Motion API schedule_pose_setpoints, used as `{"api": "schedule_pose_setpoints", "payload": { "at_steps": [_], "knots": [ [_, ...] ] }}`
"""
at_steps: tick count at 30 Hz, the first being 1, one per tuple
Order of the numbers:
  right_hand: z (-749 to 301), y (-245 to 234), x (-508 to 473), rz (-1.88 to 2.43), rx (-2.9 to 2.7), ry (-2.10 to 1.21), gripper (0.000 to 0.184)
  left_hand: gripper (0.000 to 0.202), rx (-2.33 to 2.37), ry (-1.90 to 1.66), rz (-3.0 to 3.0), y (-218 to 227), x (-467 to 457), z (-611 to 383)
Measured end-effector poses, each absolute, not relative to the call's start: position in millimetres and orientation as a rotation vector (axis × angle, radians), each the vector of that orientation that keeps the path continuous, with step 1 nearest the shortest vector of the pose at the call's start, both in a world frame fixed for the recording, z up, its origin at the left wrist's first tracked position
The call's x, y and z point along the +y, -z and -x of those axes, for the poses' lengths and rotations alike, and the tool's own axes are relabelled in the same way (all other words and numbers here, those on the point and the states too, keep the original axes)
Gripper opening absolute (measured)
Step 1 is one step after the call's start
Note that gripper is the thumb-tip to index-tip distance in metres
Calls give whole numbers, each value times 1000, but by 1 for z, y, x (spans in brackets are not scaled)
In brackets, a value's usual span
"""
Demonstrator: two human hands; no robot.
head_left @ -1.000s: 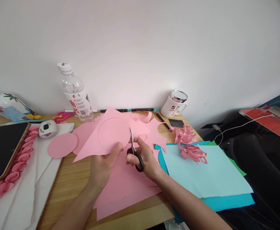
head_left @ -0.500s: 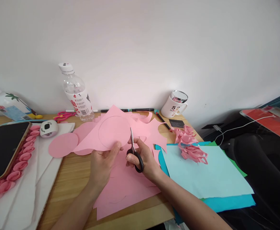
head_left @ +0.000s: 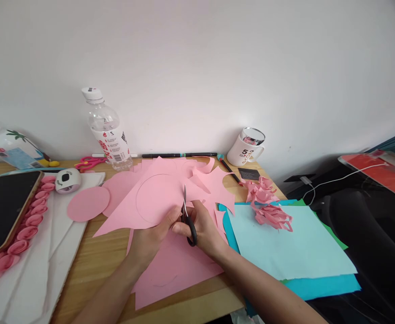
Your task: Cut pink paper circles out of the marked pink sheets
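Note:
My left hand (head_left: 153,236) pinches the lower edge of a pink sheet of paper (head_left: 157,193) with a circle drawn on it in thin pencil-like line. Black-handled scissors (head_left: 191,230) are in my right hand (head_left: 204,227), their blades pointing away from me at the right side of that sheet. Both hands are close together, thumbs nearly meeting. Beneath them lies a larger pink sheet (head_left: 163,279) with a faint curved line. Cut pink paper circles (head_left: 88,203) lie to the left, and pink offcuts (head_left: 219,184) spread behind my right hand.
Crumpled pink scraps (head_left: 271,216) rest on pale blue paper (head_left: 285,252) at right. A mug (head_left: 244,150), a plastic bottle (head_left: 111,135) and pens (head_left: 160,155) stand or lie along the wall. Left are a phone (head_left: 6,207), pink rolled-paper flowers (head_left: 27,233) and pink scissors (head_left: 89,163).
The pink sheet has tilted and come lower, its left corner dropping toward me. My left hand has moved slightly right and down, closer to the scissors, which now point more straight ahead.

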State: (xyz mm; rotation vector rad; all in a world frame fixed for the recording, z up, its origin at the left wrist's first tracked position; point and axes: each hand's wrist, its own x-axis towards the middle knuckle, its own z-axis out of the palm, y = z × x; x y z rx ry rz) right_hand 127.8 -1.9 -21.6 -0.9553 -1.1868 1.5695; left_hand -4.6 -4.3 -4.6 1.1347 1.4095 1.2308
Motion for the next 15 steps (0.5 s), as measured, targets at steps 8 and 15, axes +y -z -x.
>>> {"api": "schedule_pose_setpoints", "payload": {
  "at_steps": [8,15],
  "knots": [
    [-128,17,-2,1014,-1180,-1600,62,30,1381,-1241,-1187,4,-2,5],
    [-128,17,0,1008,-1257,-1572,54,33,1364,-1216,-1177,10,-1,7]
  ]
}}
